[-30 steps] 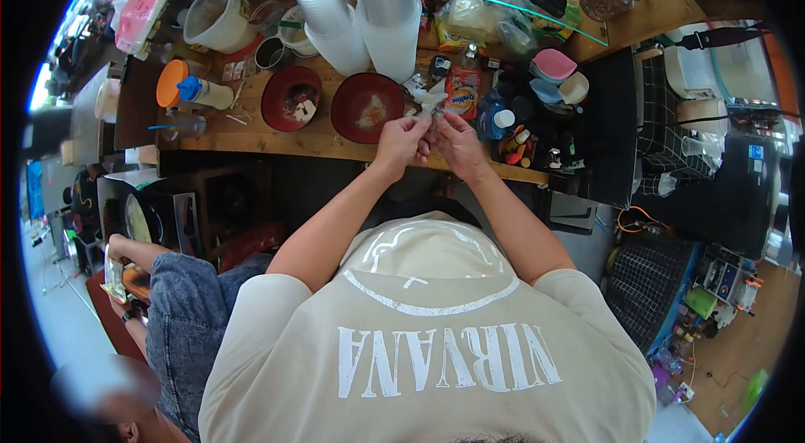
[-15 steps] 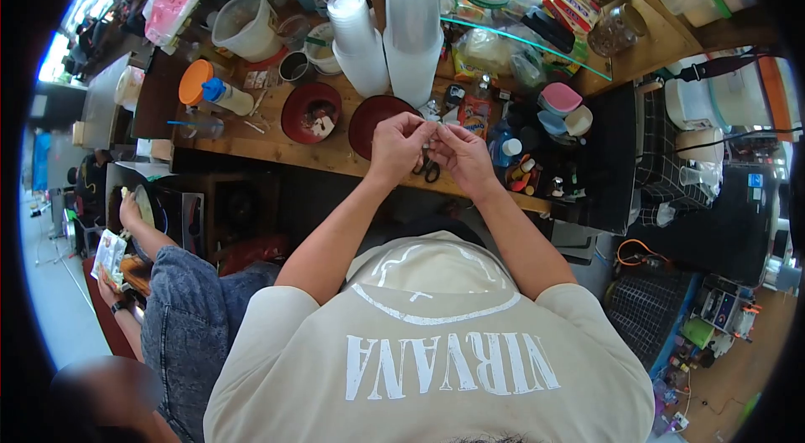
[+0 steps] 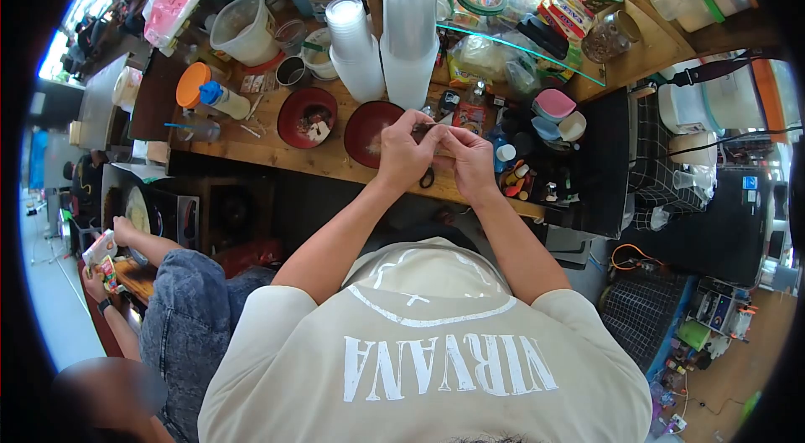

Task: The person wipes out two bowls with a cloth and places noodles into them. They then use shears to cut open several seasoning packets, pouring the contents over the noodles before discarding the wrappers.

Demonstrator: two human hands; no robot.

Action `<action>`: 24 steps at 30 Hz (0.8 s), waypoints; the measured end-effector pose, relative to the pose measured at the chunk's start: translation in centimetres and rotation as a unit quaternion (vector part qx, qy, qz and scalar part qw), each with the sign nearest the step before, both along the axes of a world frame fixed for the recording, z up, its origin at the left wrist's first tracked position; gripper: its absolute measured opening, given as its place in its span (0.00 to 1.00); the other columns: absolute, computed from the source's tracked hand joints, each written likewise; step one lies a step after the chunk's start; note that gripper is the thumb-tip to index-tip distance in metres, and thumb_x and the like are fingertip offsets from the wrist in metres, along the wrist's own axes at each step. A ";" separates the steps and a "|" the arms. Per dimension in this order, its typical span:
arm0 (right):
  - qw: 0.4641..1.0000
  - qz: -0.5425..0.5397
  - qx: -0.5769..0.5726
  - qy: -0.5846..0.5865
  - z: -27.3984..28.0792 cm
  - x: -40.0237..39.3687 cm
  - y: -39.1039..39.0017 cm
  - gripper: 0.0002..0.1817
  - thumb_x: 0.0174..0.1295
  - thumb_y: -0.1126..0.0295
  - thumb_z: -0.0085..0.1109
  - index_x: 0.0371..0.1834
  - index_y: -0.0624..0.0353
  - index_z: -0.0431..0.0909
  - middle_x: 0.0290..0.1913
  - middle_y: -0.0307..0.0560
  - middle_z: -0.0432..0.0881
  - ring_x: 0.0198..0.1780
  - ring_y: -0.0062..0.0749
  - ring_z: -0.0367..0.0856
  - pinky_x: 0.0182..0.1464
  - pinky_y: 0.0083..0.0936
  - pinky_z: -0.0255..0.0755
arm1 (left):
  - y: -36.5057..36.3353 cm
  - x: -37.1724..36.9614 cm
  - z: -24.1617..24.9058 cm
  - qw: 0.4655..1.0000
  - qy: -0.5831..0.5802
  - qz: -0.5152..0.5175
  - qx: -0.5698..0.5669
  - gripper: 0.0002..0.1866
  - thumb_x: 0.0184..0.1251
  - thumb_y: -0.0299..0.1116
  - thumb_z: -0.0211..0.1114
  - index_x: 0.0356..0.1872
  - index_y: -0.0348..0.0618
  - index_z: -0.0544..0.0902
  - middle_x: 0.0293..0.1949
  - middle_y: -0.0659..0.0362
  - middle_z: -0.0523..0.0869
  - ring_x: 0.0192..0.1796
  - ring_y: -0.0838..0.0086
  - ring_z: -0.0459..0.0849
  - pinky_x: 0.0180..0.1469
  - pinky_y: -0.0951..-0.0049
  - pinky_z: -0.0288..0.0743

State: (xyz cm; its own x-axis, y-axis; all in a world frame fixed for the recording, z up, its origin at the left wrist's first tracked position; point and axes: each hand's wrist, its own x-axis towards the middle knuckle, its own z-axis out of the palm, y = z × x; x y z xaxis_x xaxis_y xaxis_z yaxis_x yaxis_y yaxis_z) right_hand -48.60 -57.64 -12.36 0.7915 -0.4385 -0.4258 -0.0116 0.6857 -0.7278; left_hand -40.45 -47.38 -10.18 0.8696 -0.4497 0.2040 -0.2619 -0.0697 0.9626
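My left hand (image 3: 404,156) and my right hand (image 3: 470,160) meet with bent fingers, pinched on something small and dark that I cannot make out. Just to the left of them is a red bowl (image 3: 356,120) with pale bits inside, partly covered by my left hand. Farther left stands a second red bowl (image 3: 289,120), holding dark and white pieces. Below my fingers, a dark ring-shaped handle (image 3: 428,179) shows at the table edge; it looks like part of a pair of scissors.
Tall stacks of clear plastic cups (image 3: 409,66) rise behind the bowls. Small bottles (image 3: 506,153) and pastel cups (image 3: 556,103) crowd the right side. On the left is an orange-lidded container (image 3: 193,82). A co-worker's hand (image 3: 124,231) is near a round pan (image 3: 137,208).
My hands have shifted slightly, and the dark piece between them shows more. The co-worker's hands have moved, and a colourful packet now shows in the lower one.
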 end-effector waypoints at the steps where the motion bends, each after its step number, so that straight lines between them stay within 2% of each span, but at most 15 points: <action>1: 1.000 -0.003 -0.026 -0.001 0.0 -0.2 0.0 0.09 0.67 0.69 0.68 0.44 0.63 0.85 0.39 0.43 0.88 0.39 0.25 0.87 0.39 0.28 0.88 | 0.0 0.0 0.0 1.000 0.002 0.000 0.001 0.11 0.73 0.31 0.65 0.31 0.34 0.83 0.21 0.58 0.86 0.23 0.82 0.81 0.25 0.74 0.72; 5: 0.999 -0.008 0.017 0.033 -0.5 -1.4 0.0 0.09 0.66 0.70 0.69 0.43 0.64 0.86 0.38 0.42 0.88 0.37 0.23 0.87 0.37 0.27 0.88 | 0.0 0.0 -1.1 0.995 0.079 -0.040 0.053 0.13 0.74 0.34 0.64 0.32 0.35 0.82 0.19 0.54 0.83 0.23 0.76 0.81 0.26 0.69 0.72; 7: 0.995 -0.028 -0.086 0.042 -1.1 -2.3 -0.5 0.09 0.66 0.70 0.69 0.42 0.65 0.86 0.34 0.41 0.87 0.33 0.21 0.86 0.36 0.25 0.87 | 0.3 -0.3 -3.1 0.993 0.094 -0.038 0.064 0.14 0.75 0.36 0.64 0.31 0.36 0.82 0.18 0.53 0.83 0.22 0.72 0.81 0.26 0.67 0.72; 8: 0.995 -0.028 -0.086 0.043 -1.2 -2.7 -0.8 0.09 0.66 0.70 0.69 0.42 0.65 0.86 0.34 0.41 0.87 0.33 0.21 0.86 0.36 0.25 0.87 | 0.7 -0.4 -4.8 0.989 0.090 -0.049 0.108 0.11 0.74 0.36 0.64 0.38 0.36 0.82 0.22 0.55 0.84 0.25 0.74 0.83 0.28 0.68 0.75; 9: 0.981 -0.036 -0.178 0.062 -1.3 -3.3 -1.0 0.09 0.66 0.70 0.69 0.42 0.66 0.86 0.32 0.40 0.87 0.30 0.20 0.85 0.34 0.23 0.86 | 1.1 -0.6 -6.5 0.983 0.086 -0.062 0.152 0.11 0.74 0.36 0.64 0.45 0.37 0.83 0.25 0.56 0.86 0.27 0.76 0.84 0.31 0.70 0.77; 10: 0.959 -0.044 -0.268 0.081 -1.2 -3.9 -1.3 0.09 0.66 0.70 0.69 0.42 0.66 0.86 0.30 0.39 0.86 0.28 0.19 0.84 0.33 0.20 0.85 | 1.6 -1.1 -7.8 0.982 0.088 -0.064 0.153 0.11 0.74 0.36 0.64 0.45 0.37 0.83 0.25 0.56 0.86 0.27 0.76 0.84 0.31 0.70 0.77; 11: 0.959 -0.046 -0.267 0.083 -1.2 -4.5 -1.6 0.09 0.66 0.70 0.69 0.42 0.66 0.86 0.30 0.39 0.86 0.28 0.19 0.84 0.33 0.20 0.85 | 2.3 -2.0 -9.1 0.952 -0.039 -0.096 0.288 0.12 0.72 0.35 0.64 0.48 0.38 0.80 0.29 0.53 0.87 0.29 0.68 0.86 0.33 0.64 0.80; 12: 0.953 -0.046 -0.287 0.088 -1.1 -5.1 -2.0 0.10 0.66 0.70 0.70 0.42 0.66 0.86 0.29 0.39 0.86 0.27 0.18 0.83 0.31 0.19 0.83 | 2.8 -2.5 -10.4 0.887 -0.165 -0.124 0.413 0.14 0.69 0.33 0.64 0.52 0.38 0.78 0.33 0.49 0.88 0.31 0.61 0.89 0.35 0.58 0.82; 13: 0.946 -0.046 -0.308 0.093 -1.0 -5.7 -2.2 0.10 0.66 0.69 0.70 0.42 0.66 0.86 0.29 0.38 0.86 0.26 0.17 0.82 0.30 0.18 0.82 | 2.9 -2.9 -11.7 0.888 -0.163 -0.125 0.412 0.14 0.69 0.33 0.64 0.52 0.38 0.78 0.33 0.49 0.88 0.31 0.61 0.89 0.35 0.58 0.82; 15: 0.946 -0.045 -0.305 0.100 -0.9 -6.4 -2.5 0.09 0.65 0.70 0.70 0.41 0.66 0.86 0.29 0.38 0.86 0.26 0.16 0.82 0.29 0.17 0.81 | 2.9 -3.6 -14.0 0.836 -0.179 -0.169 0.490 0.21 0.63 0.31 0.64 0.56 0.39 0.73 0.41 0.43 0.88 0.38 0.49 0.89 0.40 0.48 0.82; 18: 0.946 -0.048 -0.301 0.110 -1.0 -7.3 -3.0 0.09 0.64 0.72 0.71 0.41 0.67 0.86 0.30 0.39 0.87 0.26 0.16 0.82 0.28 0.17 0.81 | 2.2 -3.2 -16.2 0.850 -0.162 -0.153 0.478 0.19 0.60 0.30 0.66 0.50 0.36 0.76 0.41 0.40 0.87 0.37 0.47 0.88 0.39 0.48 0.82; 19: 0.947 -0.051 -0.299 0.110 -1.0 -7.4 -3.1 0.08 0.63 0.73 0.71 0.41 0.68 0.86 0.31 0.41 0.87 0.26 0.16 0.82 0.28 0.17 0.82 | 2.0 -3.1 -14.9 0.850 -0.160 -0.153 0.477 0.19 0.60 0.30 0.66 0.50 0.36 0.76 0.41 0.40 0.87 0.37 0.47 0.88 0.39 0.48 0.82; 22: 0.943 -0.055 -0.308 0.110 -1.2 -7.8 -3.3 0.08 0.63 0.75 0.72 0.41 0.68 0.86 0.32 0.40 0.87 0.27 0.15 0.82 0.30 0.17 0.82 | 1.6 -2.0 -11.5 0.899 -0.058 -0.118 0.417 0.18 0.57 0.28 0.69 0.47 0.33 0.78 0.34 0.45 0.86 0.37 0.52 0.90 0.39 0.52 0.84; 23: 0.944 -0.055 -0.307 0.109 -1.3 -7.9 -3.3 0.08 0.63 0.75 0.72 0.41 0.68 0.86 0.32 0.40 0.87 0.27 0.15 0.82 0.30 0.17 0.82 | 1.7 -1.2 -11.0 0.909 0.132 -0.133 0.372 0.15 0.57 0.28 0.70 0.45 0.34 0.79 0.32 0.50 0.85 0.32 0.58 0.88 0.36 0.57 0.84; 24: 0.946 -0.049 -0.303 0.100 -1.4 -8.0 -3.4 0.08 0.62 0.76 0.71 0.41 0.67 0.86 0.33 0.40 0.87 0.29 0.15 0.82 0.31 0.17 0.83 | 1.9 -0.5 -10.9 0.883 0.318 -0.143 0.313 0.13 0.58 0.29 0.70 0.42 0.35 0.80 0.30 0.54 0.84 0.28 0.65 0.87 0.34 0.62 0.83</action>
State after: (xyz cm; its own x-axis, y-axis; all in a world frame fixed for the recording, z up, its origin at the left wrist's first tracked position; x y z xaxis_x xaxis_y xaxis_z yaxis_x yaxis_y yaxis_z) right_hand -56.56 -61.00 -13.74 0.6642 -0.7174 -0.2101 -0.1492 0.1481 -0.9776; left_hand -40.99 -45.48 -21.03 0.5513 -0.5216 -0.6512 0.2247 -0.6589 0.7179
